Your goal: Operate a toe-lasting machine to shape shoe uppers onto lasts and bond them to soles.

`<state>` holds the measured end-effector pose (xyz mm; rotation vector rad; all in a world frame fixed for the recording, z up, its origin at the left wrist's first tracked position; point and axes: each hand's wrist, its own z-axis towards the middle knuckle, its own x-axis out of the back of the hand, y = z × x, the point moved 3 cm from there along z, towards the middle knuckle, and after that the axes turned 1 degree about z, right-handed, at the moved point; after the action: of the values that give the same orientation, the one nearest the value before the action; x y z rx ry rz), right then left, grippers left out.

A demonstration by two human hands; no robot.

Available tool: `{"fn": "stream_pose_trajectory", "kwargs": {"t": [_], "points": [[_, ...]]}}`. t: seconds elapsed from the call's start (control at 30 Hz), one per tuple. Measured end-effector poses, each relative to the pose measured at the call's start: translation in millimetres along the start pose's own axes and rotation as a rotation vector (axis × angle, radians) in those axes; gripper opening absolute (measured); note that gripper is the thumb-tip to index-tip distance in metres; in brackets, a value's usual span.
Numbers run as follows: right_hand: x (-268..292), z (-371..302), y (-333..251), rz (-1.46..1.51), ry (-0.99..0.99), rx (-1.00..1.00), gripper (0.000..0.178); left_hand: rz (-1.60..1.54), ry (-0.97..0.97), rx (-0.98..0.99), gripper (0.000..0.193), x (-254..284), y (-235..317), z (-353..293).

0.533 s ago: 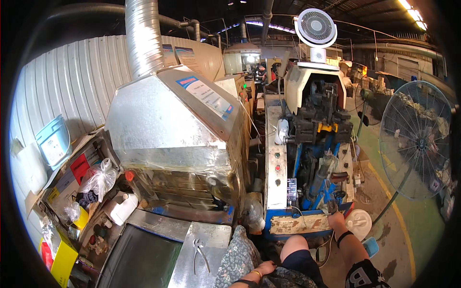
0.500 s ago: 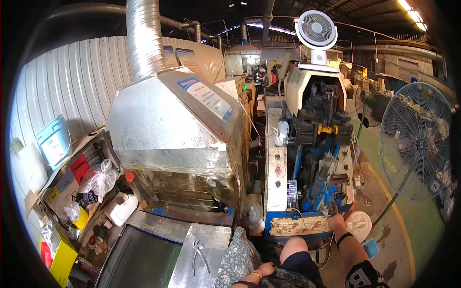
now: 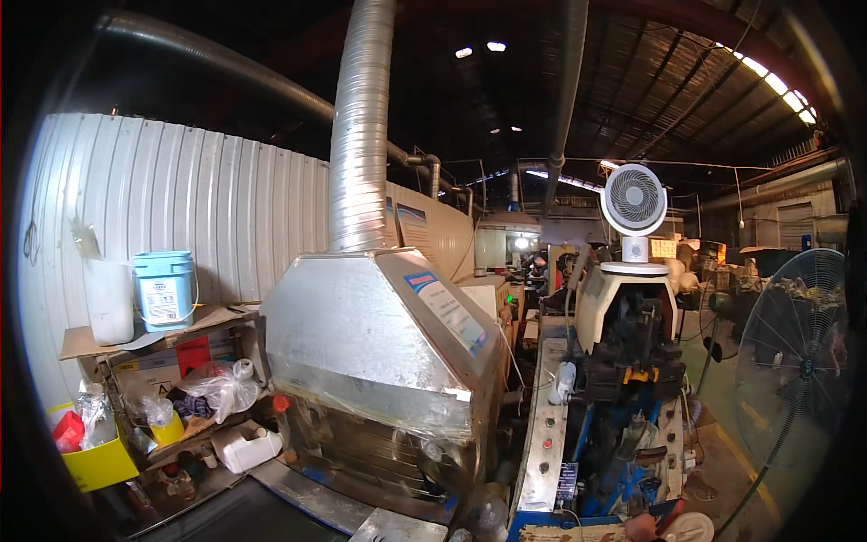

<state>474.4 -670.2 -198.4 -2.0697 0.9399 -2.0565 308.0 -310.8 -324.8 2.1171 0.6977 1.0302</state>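
Note:
Only a small part of my right hand (image 3: 639, 527) shows at the lower edge, by the front of the blue and white machine (image 3: 539, 470). Its fingers cannot be made out, nor whether they hold anything. Beside it are a red edge (image 3: 670, 516) and a round white plastic container (image 3: 691, 527). My left hand is out of view. The machine carries dark clamping parts (image 3: 623, 384), a yellow piece (image 3: 639, 374) and push buttons (image 3: 547, 443) on its panel.
A metal hood (image 3: 361, 325) with a silver duct (image 3: 361, 135) stands left of the machine. Shelves hold a light blue bucket (image 3: 164, 289), a white jug (image 3: 248, 449) and bags. A white fan (image 3: 634, 199) tops the machine; a large caged fan (image 3: 795, 352) stands right.
The view has tilted up and turned left, so everything sits lower and further right. My left hand, the pliers and my legs have left the picture; my right hand is mostly cut off.

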Motion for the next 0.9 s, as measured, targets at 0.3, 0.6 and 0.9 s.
{"fn": "stream_pose_trajectory", "kwargs": {"t": [0.3,0.6,0.9], "points": [[13.4,-29.5,-19.3,-0.068,-0.166,-0.07,0.042,-0.404,-0.258,-0.263,0.017,-31.6,-90.6,91.3],[-4.6,30.8,15.1,-0.661,-0.346,0.181,0.041,0.021,0.246,-0.582,0.021,53.3,34.8,-64.4],[-29.9,65.4,-37.5,-1.162,-0.415,0.736,0.045,0.285,1.322,0.377,0.041,170.9,-57.0,-412.2]]}}
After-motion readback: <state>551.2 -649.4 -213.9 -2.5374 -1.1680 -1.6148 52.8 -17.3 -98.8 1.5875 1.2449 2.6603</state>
